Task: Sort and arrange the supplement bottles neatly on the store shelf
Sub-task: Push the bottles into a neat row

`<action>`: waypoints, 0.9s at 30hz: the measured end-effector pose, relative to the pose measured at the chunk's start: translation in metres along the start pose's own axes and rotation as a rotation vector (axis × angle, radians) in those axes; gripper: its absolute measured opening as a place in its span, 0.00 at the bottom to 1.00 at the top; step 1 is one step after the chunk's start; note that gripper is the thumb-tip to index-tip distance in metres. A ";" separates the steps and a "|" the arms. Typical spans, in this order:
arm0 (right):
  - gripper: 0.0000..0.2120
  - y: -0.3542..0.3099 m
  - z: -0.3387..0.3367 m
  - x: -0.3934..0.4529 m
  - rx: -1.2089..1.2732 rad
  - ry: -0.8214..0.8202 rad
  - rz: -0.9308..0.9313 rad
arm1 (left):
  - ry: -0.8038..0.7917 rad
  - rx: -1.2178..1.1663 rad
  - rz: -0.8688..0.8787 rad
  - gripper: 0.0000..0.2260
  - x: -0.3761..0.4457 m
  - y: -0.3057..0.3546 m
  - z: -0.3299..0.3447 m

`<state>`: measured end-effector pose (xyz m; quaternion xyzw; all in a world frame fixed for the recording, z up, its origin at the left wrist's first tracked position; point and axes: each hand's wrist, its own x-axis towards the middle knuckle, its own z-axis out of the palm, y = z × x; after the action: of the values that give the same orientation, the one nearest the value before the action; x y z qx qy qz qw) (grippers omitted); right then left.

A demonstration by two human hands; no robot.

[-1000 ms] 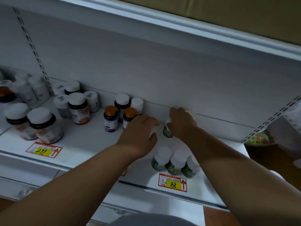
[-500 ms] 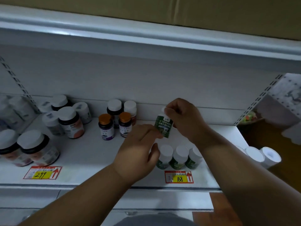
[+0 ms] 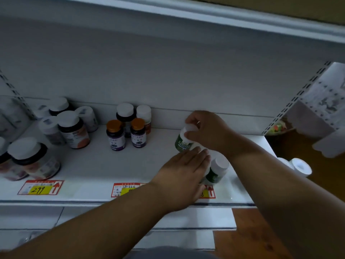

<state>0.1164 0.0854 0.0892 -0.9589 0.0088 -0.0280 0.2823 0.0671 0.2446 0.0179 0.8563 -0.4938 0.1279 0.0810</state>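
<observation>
just above the white shelf (image 3: 97,165), the right hand (image 3: 209,131) grips a green-labelled bottle (image 3: 183,141) by its white cap, tilted. the left hand (image 3: 184,174) lies flat, fingers (image 3: 197,156) straight, over the green bottles in front (image 3: 217,171), its fingertips just below the held bottle. a yellow price tag (image 3: 40,187) reads 299. two orange-capped bottles (image 3: 115,135) have purple labels.

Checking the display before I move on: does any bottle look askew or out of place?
Yes: the green bottle the right hand grips by its cap leans left, not yet squared with the green bottles under the left hand.
</observation>
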 end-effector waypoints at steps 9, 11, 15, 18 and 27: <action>0.17 0.010 0.026 0.025 -0.180 -0.343 -0.132 | -0.015 -0.031 -0.080 0.29 -0.002 0.001 0.019; 0.17 0.010 0.025 0.027 -0.167 -0.357 -0.134 | -0.012 -0.030 -0.080 0.29 -0.001 -0.001 0.018; 0.13 0.012 0.019 0.030 -0.146 -0.409 -0.135 | -0.007 -0.034 -0.094 0.29 0.000 0.001 0.020; 0.11 0.013 0.018 0.029 -0.183 -0.406 -0.147 | -0.047 -0.057 -0.114 0.30 0.001 0.002 0.022; 0.09 0.018 0.011 0.024 -0.146 -0.340 -0.085 | -0.050 -0.010 -0.095 0.31 0.003 0.004 0.012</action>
<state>0.1410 0.0756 0.0720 -0.9672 -0.0778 0.1234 0.2078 0.0667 0.2374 0.0069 0.8814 -0.4549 0.0999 0.0789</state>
